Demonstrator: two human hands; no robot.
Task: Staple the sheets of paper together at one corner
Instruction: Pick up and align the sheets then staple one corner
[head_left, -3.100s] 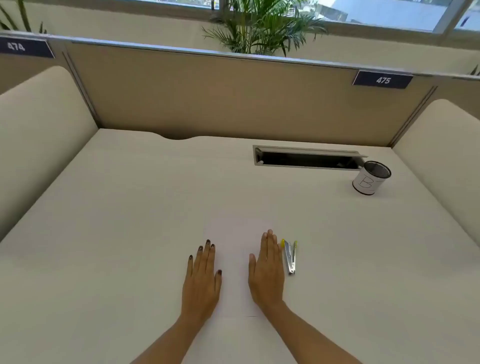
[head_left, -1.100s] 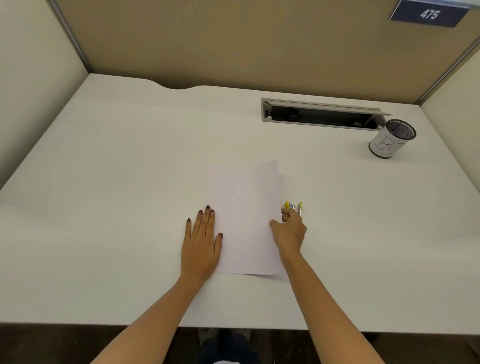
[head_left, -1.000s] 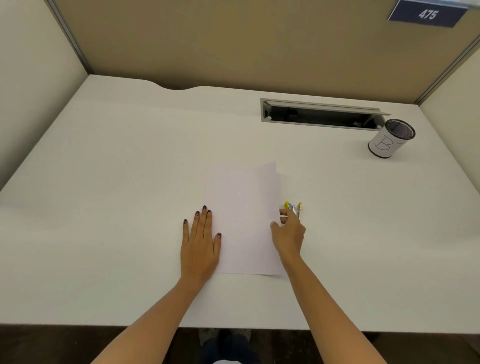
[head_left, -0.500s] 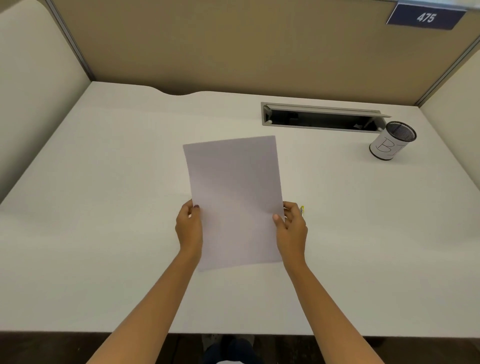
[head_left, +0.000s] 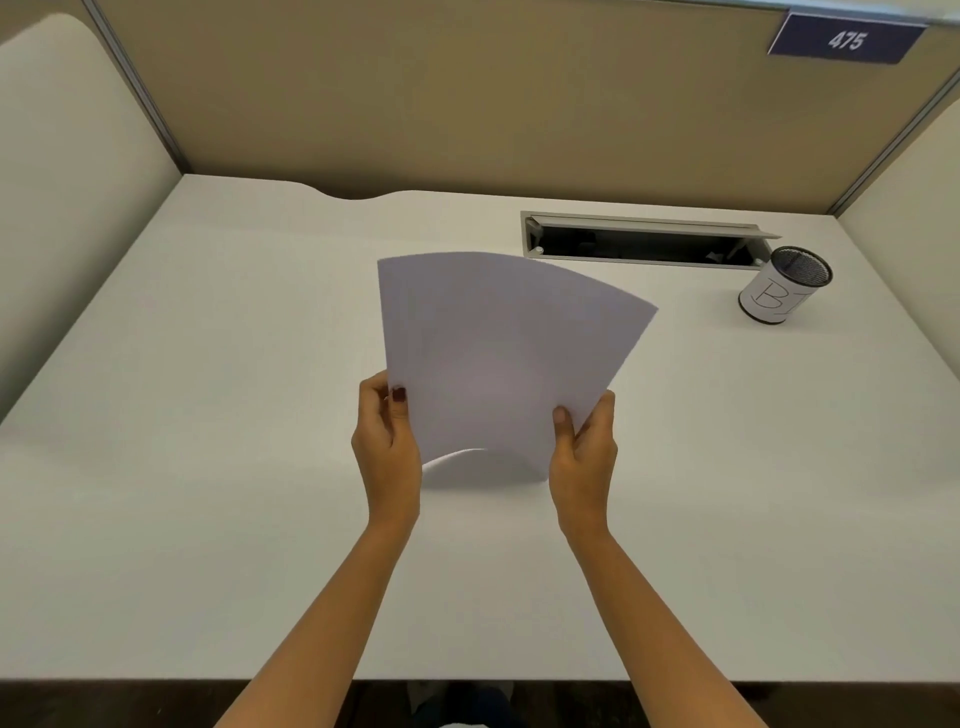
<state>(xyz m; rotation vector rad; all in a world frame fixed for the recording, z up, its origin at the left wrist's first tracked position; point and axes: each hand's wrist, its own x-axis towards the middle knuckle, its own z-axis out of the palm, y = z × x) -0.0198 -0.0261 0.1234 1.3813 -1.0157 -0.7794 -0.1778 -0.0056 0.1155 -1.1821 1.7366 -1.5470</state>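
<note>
White sheets of paper (head_left: 498, 353) stand upright above the white desk (head_left: 208, 415), bowed toward me, with their bottom edge curling just over the desk top. My left hand (head_left: 387, 441) pinches the lower left edge, thumb on the front. My right hand (head_left: 584, 449) pinches the lower right edge the same way. The stapler is hidden behind the paper and my right hand.
A mesh pen cup (head_left: 784, 286) marked "B" stands at the back right, beside an open cable slot (head_left: 644, 241) in the desk. Beige partition walls (head_left: 467, 104) close in the back and both sides. The desk's front edge runs below my forearms.
Both hands have taken the sheets off the desk and raised them upright. In the last half second the paper tilted right and bowed, and the stapler went out of sight.
</note>
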